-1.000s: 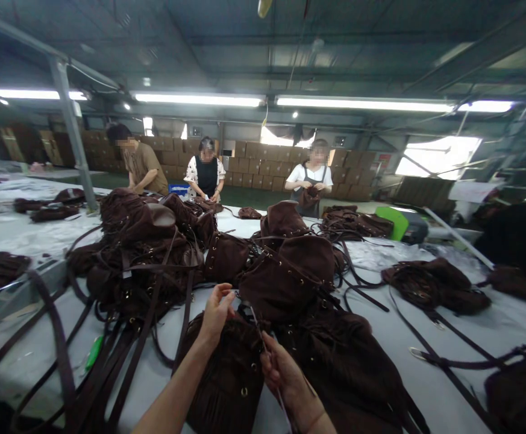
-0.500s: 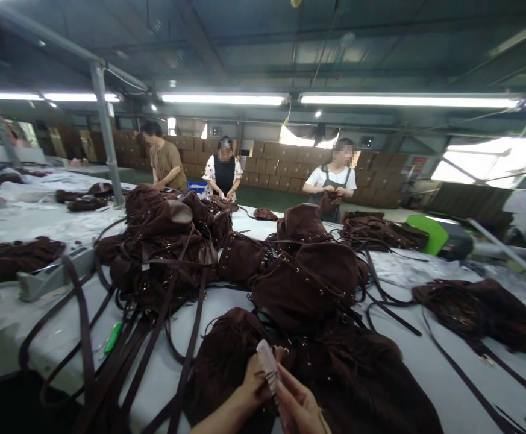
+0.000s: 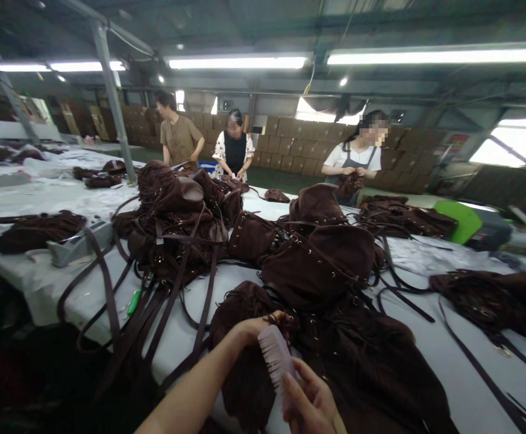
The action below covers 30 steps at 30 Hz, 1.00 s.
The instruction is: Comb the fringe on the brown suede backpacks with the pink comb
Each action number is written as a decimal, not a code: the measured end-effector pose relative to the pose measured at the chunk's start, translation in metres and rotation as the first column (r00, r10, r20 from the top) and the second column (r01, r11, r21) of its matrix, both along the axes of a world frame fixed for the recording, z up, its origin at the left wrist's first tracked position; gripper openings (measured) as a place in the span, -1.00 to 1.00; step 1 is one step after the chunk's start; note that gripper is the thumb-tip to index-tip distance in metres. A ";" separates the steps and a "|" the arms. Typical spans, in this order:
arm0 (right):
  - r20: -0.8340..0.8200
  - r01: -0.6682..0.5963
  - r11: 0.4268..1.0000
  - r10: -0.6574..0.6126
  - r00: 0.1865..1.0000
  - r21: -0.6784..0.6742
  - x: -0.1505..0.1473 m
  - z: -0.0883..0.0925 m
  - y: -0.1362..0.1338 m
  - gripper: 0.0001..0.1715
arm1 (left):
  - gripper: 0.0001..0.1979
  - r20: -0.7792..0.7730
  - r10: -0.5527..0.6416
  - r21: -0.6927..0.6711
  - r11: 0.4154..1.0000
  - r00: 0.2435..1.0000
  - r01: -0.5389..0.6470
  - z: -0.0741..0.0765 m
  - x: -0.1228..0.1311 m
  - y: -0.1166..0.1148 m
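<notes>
My left hand [image 3: 256,328] is closed on the top of a dark brown suede fringed bag [image 3: 244,361] at the near edge of the white table [image 3: 429,355]. My right hand [image 3: 310,401] grips a pale pink brush [image 3: 275,358], bristles turned toward the left hand and the bag's fringe. A second brown fringed bag [image 3: 371,374] lies just to the right of my hands.
A heap of brown suede bags [image 3: 176,223] with long straps [image 3: 154,313] covers the table's middle and left. A green marker [image 3: 133,302] lies among the straps. Three people [image 3: 235,147] handle bags at the far side. More bags [image 3: 493,295] lie at right.
The brush has come up into full view in my right hand. My left hand has moved from the bag's cord to clutching the bag near the table edge. The view has tilted down.
</notes>
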State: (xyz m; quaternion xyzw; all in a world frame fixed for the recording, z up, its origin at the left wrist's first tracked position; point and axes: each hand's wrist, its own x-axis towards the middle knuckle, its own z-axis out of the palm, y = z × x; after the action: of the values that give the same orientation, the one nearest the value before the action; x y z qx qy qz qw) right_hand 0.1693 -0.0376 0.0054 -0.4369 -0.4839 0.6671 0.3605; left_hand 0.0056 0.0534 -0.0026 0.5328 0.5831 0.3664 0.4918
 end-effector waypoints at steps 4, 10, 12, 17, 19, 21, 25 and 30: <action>0.049 -0.162 0.986 0.161 0.986 0.028 -0.012 -0.023 -0.011 -0.35 | -0.42 0.334 0.045 0.114 0.990 0.941 -0.088 0.002 -0.093 -0.022; 0.348 -0.271 0.914 0.159 0.924 0.303 -0.042 -0.050 -0.006 -0.60 | -0.34 0.395 0.419 -0.034 0.896 0.817 -0.443 -0.054 -0.134 -0.059; 0.380 -0.210 0.917 0.071 0.922 0.338 -0.045 -0.058 0.001 -0.66 | -0.35 0.382 0.330 -0.065 0.942 0.863 -0.331 -0.072 -0.118 -0.064; 0.446 -0.127 0.923 -0.052 0.894 0.363 -0.029 -0.064 0.017 -0.76 | -0.32 0.258 0.185 -0.177 0.974 0.948 -0.142 -0.076 -0.096 -0.069; 0.465 -0.119 0.924 -0.068 0.883 0.362 -0.024 -0.064 0.018 -0.76 | -0.33 0.300 0.147 -0.248 0.966 0.942 -0.072 -0.070 -0.098 -0.078; 0.477 -0.117 0.926 -0.075 0.876 0.360 -0.023 -0.064 0.016 -0.78 | -0.35 0.352 0.115 -0.300 0.954 0.929 -0.005 -0.068 -0.101 -0.092; 0.492 -0.128 0.923 -0.074 0.867 0.364 -0.026 -0.063 0.012 -0.79 | -0.37 0.248 0.060 -0.315 0.949 0.967 0.022 -0.073 -0.105 -0.121; 0.533 -0.219 0.879 -0.046 0.845 0.423 -0.027 -0.049 0.009 -0.72 | -0.37 0.155 0.008 -0.209 0.978 0.988 0.025 -0.081 -0.109 -0.140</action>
State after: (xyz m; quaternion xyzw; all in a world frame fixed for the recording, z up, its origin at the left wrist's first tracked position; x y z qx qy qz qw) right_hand 0.1425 -0.0283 -0.0439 -0.4797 -0.7300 0.4005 0.2766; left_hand -0.1030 -0.0863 -0.0834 0.4501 0.5763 0.3407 0.5909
